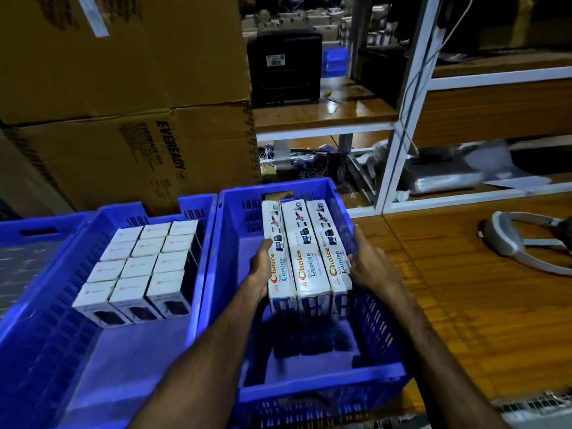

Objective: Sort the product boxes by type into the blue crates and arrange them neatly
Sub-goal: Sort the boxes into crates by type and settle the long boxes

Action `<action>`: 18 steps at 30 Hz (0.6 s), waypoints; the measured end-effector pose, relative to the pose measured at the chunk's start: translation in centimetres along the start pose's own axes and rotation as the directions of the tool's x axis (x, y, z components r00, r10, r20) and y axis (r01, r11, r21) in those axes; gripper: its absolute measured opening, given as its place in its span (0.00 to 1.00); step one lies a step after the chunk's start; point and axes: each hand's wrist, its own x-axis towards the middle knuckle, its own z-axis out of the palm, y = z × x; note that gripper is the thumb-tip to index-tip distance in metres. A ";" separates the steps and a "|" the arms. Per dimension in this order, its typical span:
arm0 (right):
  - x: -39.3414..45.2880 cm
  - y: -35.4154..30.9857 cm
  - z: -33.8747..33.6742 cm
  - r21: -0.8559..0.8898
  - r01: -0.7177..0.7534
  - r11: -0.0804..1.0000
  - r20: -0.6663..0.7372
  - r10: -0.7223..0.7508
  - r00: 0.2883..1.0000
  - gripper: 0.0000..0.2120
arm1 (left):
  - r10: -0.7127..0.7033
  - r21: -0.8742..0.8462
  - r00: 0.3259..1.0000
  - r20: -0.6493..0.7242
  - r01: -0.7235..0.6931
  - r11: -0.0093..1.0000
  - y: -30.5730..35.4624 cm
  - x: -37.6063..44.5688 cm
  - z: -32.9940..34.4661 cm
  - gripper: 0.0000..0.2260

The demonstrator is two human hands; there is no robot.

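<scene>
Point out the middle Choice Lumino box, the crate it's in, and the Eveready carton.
middle Choice Lumino box (305, 258), head view, on its white top face.
right blue crate (322, 380), head view, on its near rim.
Eveready carton (154, 156), head view, on its printed front side.

Big brown cardboard cartons are stacked far left — one printed EVEREADY. A black printer sits on the far wooden shelf; a white headset lies right on the table.

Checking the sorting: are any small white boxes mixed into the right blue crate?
No, the right blue plastic crate holds only three long white Choice Lumino boxes.
</scene>
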 end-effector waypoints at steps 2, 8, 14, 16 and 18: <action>0.1 0.2 0.1 -0.021 0.003 1.000 -0.016 -0.003 1.000 0.36 | 0.000 0.024 0.999 -0.042 0.001 1.000 -0.9 1.9 0.0 0.28; 0.3 0.4 0.7 -0.082 0.012 0.997 -0.031 -0.014 0.999 0.38 | 0.006 0.022 1.000 -0.017 -0.005 1.000 -0.3 1.7 0.2 0.17; 0.2 0.3 0.7 -0.093 0.001 0.996 -0.047 -0.005 0.999 0.38 | -0.003 0.100 0.999 0.036 -0.001 0.995 -0.7 2.6 -0.4 0.25; 0.1 0.2 0.6 -0.093 -0.005 0.996 -0.044 0.000 0.999 0.37 | 0.007 0.117 0.997 0.072 -0.015 0.993 -0.4 2.4 -0.5 0.27; 0.0 0.1 0.6 -0.090 -0.005 0.996 -0.044 0.001 0.999 0.37 | 0.008 0.135 0.996 0.084 -0.020 0.991 0.0 1.9 -0.5 0.28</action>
